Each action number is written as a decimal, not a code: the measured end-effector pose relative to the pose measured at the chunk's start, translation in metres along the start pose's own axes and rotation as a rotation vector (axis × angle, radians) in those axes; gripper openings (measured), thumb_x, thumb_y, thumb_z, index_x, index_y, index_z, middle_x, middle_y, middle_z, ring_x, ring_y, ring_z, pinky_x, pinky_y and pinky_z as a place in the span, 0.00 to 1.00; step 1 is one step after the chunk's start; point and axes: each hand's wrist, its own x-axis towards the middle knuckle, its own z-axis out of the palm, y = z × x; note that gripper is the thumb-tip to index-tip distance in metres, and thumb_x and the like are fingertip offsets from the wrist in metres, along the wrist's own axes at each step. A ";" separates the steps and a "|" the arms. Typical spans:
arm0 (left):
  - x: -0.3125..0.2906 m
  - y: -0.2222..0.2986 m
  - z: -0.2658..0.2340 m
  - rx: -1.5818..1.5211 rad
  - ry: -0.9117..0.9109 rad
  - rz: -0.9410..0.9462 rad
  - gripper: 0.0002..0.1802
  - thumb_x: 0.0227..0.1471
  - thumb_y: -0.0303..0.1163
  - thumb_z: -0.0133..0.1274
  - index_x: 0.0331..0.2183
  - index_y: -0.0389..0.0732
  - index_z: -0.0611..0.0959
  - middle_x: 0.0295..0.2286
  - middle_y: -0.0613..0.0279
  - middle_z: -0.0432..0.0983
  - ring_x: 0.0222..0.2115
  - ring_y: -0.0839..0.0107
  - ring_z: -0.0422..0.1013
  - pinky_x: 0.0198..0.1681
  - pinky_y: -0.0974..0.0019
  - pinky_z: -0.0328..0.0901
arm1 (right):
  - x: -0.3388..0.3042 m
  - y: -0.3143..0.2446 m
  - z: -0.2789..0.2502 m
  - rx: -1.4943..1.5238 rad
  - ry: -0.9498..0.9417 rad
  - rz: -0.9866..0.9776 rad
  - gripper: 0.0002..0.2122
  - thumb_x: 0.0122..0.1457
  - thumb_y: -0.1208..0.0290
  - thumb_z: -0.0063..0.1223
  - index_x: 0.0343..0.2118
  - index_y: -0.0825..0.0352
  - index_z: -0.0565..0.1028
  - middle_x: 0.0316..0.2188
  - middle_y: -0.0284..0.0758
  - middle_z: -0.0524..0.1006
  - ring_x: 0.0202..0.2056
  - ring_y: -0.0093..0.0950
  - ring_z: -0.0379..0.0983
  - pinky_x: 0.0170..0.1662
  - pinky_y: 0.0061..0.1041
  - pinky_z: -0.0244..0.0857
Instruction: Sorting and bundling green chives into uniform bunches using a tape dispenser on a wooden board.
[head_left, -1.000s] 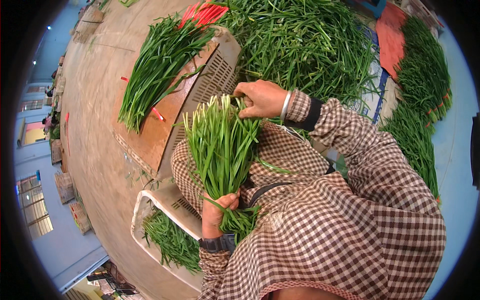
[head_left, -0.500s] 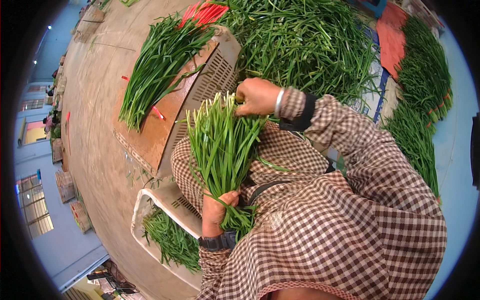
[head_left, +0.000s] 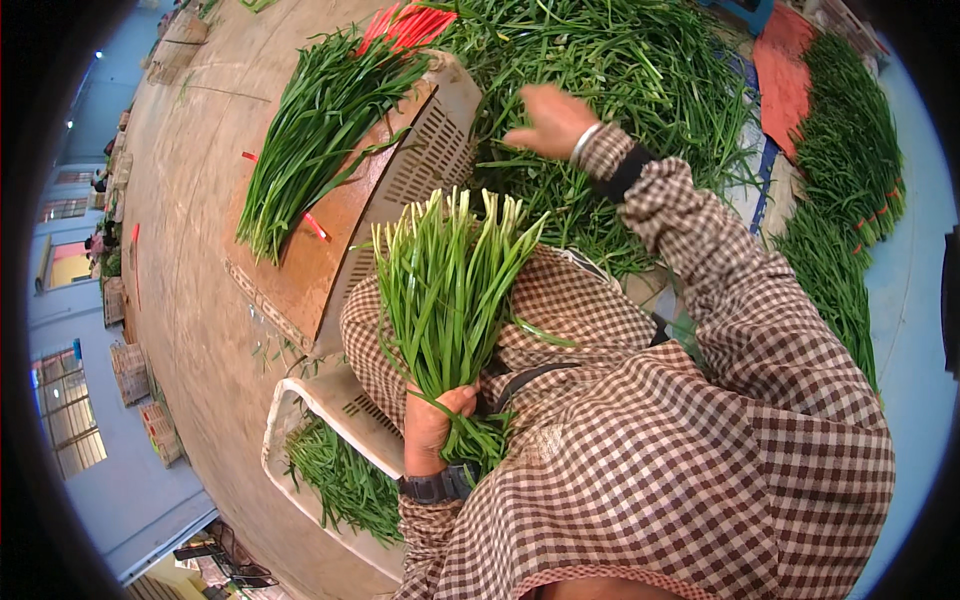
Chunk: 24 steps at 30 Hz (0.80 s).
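Note:
My left hand (head_left: 437, 418) is wrapped round the leafy lower end of a bunch of garlic chives (head_left: 440, 295), held over my lap. The pale cut ends of the stems fan out upward, away from me. Beyond them, my right hand (head_left: 553, 122) hovers over a big loose pile of garlic chives (head_left: 610, 75), thumb and fingers apart and nothing seen between them. To the left, another bunch (head_left: 315, 140) lies on a brown board (head_left: 345, 235) set on a pale plastic crate (head_left: 425, 150).
Red strips (head_left: 410, 28) lie at the board's far end, with one loose strip (head_left: 317, 227) nearer. A white basket (head_left: 330, 390) holding cut greens (head_left: 345, 485) stands by my left arm. Tied bunches (head_left: 850, 150) line the right, beside a red sheet (head_left: 783, 75).
My right hand has left the pale stem ends of the held bunch and moved away and to the right, over the pile. The left hand keeps its grip.

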 end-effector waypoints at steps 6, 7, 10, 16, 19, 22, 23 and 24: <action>0.000 0.032 0.000 0.160 0.231 0.285 0.14 0.37 0.18 0.52 0.32 0.31 0.76 0.21 0.62 0.72 0.16 0.76 0.65 0.18 0.73 0.60 | -0.048 -0.032 0.007 0.742 -0.212 -0.634 0.11 0.50 0.68 0.59 0.32 0.71 0.74 0.25 0.35 0.76 0.27 0.21 0.72 0.32 0.23 0.67; -0.006 0.040 -0.003 0.202 0.338 0.208 0.15 0.36 0.18 0.51 0.33 0.31 0.76 0.21 0.63 0.72 0.17 0.76 0.65 0.19 0.73 0.61 | -0.059 -0.035 -0.003 0.852 -0.120 -0.717 0.10 0.49 0.71 0.59 0.30 0.71 0.74 0.28 0.35 0.76 0.25 0.22 0.72 0.31 0.21 0.67; 0.009 0.010 -0.039 0.041 0.334 0.179 0.14 0.37 0.19 0.52 0.33 0.31 0.76 0.20 0.63 0.71 0.16 0.76 0.64 0.18 0.73 0.59 | -0.058 -0.030 0.014 0.754 -0.087 -0.789 0.08 0.48 0.74 0.58 0.29 0.68 0.71 0.35 0.36 0.75 0.30 0.23 0.71 0.34 0.24 0.68; 0.010 0.016 -0.013 0.030 0.231 0.113 0.14 0.38 0.20 0.56 0.33 0.32 0.75 0.19 0.64 0.70 0.14 0.76 0.63 0.17 0.73 0.59 | -0.068 -0.012 0.032 0.684 -0.190 -0.649 0.09 0.47 0.70 0.57 0.29 0.67 0.71 0.40 0.43 0.71 0.39 0.37 0.70 0.44 0.37 0.65; 0.008 0.019 -0.009 0.030 0.235 0.118 0.12 0.37 0.21 0.56 0.30 0.33 0.75 0.19 0.64 0.70 0.14 0.76 0.63 0.18 0.74 0.60 | -0.073 -0.027 0.036 0.483 -0.097 -0.764 0.08 0.47 0.70 0.59 0.31 0.65 0.75 0.44 0.44 0.69 0.44 0.39 0.67 0.48 0.36 0.63; 0.008 0.016 -0.011 0.062 0.235 0.107 0.13 0.37 0.21 0.57 0.30 0.33 0.75 0.19 0.65 0.70 0.14 0.76 0.63 0.18 0.74 0.60 | -0.073 -0.028 0.050 0.594 -0.010 -0.677 0.06 0.48 0.71 0.58 0.28 0.64 0.76 0.44 0.44 0.69 0.44 0.39 0.67 0.47 0.36 0.63; 0.008 0.017 -0.013 0.056 0.230 0.113 0.13 0.37 0.21 0.57 0.31 0.33 0.75 0.19 0.65 0.70 0.14 0.77 0.63 0.18 0.74 0.60 | -0.074 -0.028 0.051 0.576 -0.004 -0.692 0.05 0.47 0.72 0.58 0.26 0.65 0.74 0.45 0.45 0.69 0.43 0.40 0.68 0.47 0.37 0.63; 0.008 0.016 -0.013 0.050 0.220 0.117 0.14 0.37 0.21 0.57 0.32 0.33 0.75 0.19 0.64 0.70 0.14 0.77 0.63 0.17 0.74 0.59 | -0.077 -0.027 0.055 0.575 -0.005 -0.690 0.05 0.47 0.72 0.58 0.26 0.65 0.74 0.45 0.45 0.69 0.43 0.40 0.68 0.47 0.37 0.63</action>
